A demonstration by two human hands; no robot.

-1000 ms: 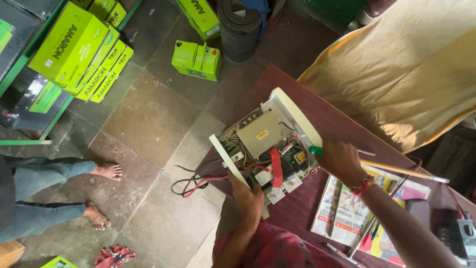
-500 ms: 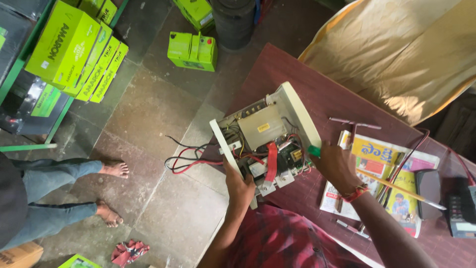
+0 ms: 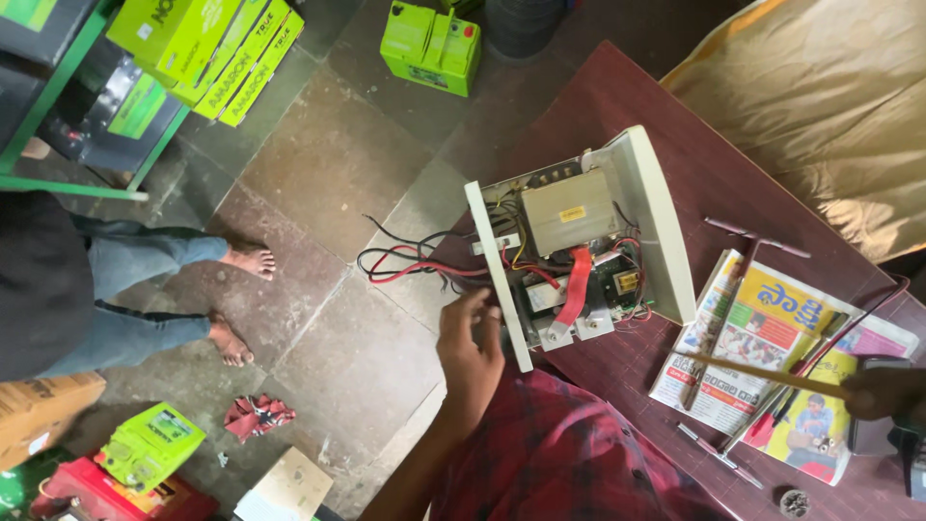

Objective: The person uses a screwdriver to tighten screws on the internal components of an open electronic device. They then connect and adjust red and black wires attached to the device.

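An open white electrical unit (image 3: 656, 222) stands on the dark red table (image 3: 617, 96), showing a tan transformer, circuit boards and a red ribbon. My left hand (image 3: 471, 349) grips the lower end of its white side panel, at the table's edge. My right hand (image 3: 883, 391) is far right, over a newspaper (image 3: 772, 318), closed around the end of a thin tan rod (image 3: 762, 371). Black and red wires (image 3: 405, 265) hang from the unit over the floor.
A T-handled tool (image 3: 752, 236) and other thin tools lie on the newspaper. Yellow cloth (image 3: 830, 106) covers the far right. On the floor are a green battery (image 3: 429, 43), green boxes (image 3: 203, 39), a red rag (image 3: 256, 415) and a bystander's bare feet (image 3: 241, 299).
My right hand has left the unit and moved right to the newspaper, where it now holds the thin rod. My left hand stays on the side panel.
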